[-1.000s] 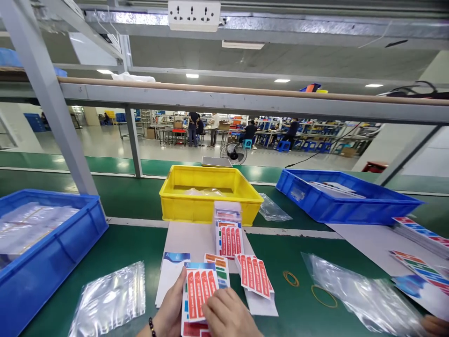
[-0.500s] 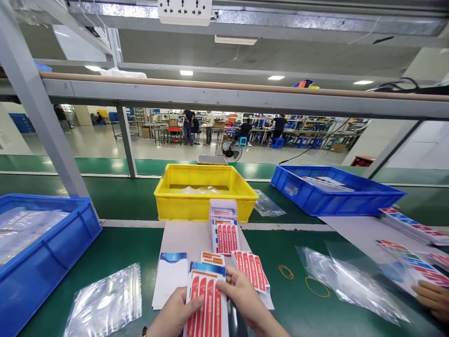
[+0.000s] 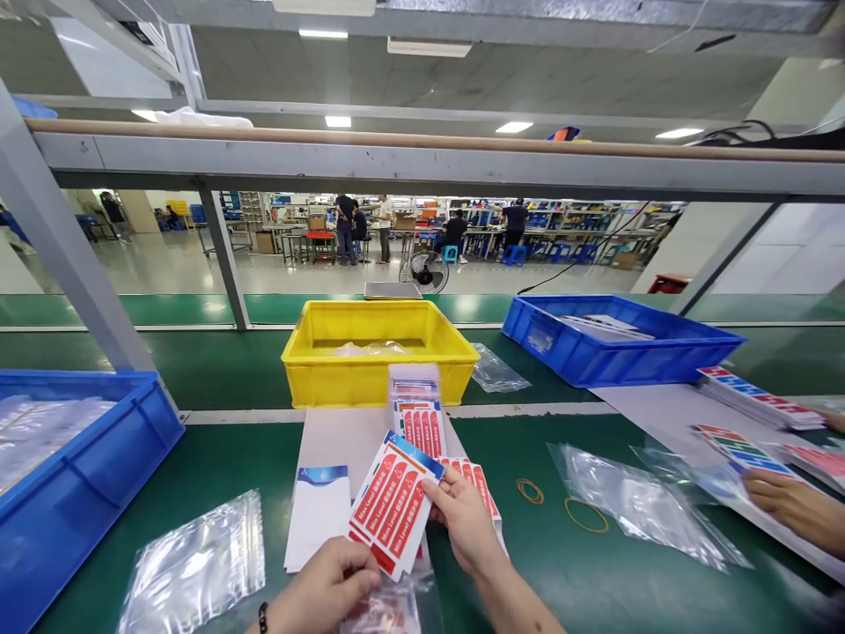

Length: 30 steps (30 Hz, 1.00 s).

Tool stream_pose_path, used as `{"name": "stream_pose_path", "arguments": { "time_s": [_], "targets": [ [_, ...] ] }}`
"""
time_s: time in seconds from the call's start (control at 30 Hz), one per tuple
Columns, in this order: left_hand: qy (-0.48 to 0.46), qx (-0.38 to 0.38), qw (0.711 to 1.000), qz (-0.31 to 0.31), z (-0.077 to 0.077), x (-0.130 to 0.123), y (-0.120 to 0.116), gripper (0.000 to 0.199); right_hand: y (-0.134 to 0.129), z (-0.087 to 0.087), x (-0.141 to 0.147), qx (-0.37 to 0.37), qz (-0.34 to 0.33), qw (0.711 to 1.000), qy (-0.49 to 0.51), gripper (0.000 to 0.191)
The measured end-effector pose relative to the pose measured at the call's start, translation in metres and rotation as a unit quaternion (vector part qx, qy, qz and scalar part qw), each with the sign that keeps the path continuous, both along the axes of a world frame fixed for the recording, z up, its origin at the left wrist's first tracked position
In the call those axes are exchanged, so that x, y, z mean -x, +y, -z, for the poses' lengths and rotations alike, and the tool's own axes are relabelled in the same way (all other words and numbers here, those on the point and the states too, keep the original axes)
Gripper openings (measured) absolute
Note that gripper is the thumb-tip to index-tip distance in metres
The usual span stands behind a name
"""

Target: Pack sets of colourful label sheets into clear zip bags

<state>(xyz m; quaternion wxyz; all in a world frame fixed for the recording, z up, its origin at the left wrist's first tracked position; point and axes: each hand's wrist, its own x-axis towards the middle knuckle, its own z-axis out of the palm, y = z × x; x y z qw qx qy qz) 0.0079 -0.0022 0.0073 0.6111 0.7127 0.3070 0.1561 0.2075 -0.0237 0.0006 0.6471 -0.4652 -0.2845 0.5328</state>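
My right hand [image 3: 466, 519] pinches the right edge of a small stack of label sheets [image 3: 391, 504], red "Max Level / Min Level" strips on white with a blue-edged sheet behind. The stack tilts to the left. My left hand [image 3: 334, 581] is closed at its lower left corner; what its fingers hold is hidden. Below both hands lies a clear plastic bag [image 3: 389, 612] with red printed sheets showing. A white card with a blue top [image 3: 322, 515] lies to the left. Red label sheets stand in a clear holder [image 3: 422, 427] ahead, and more red label sheets [image 3: 479, 480] lie partly behind my right hand.
A yellow bin [image 3: 379, 380] stands ahead, with blue bins at left [image 3: 99, 467] and right [image 3: 613, 352]. Flat clear bags [image 3: 198, 563] lie at left, others [image 3: 634, 502] at right near rubber bands [image 3: 530, 491]. Another person's hand [image 3: 789, 506] touches sheets at far right.
The label sheets have been raised and tilted, with my right hand at their edge. My left hand has moved down off their face. The bag beneath now shows. The view has shifted slightly.
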Motion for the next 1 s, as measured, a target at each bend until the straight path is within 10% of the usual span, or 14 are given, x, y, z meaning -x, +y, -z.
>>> {"name": "stream_pose_path", "arguments": {
  "time_s": [0.77, 1.0],
  "targets": [
    [-0.036, -0.098, 0.992, -0.071, 0.004, -0.005, 0.002, 0.021, 0.002, 0.006, -0.018, 0.022, -0.069, 0.99, -0.121, 0.042],
    [-0.028, -0.119, 0.991, -0.059, 0.007, -0.004, 0.002, 0.025, -0.001, 0.001, -0.005, 0.028, -0.022, 0.999, -0.033, 0.08]
  ]
}}
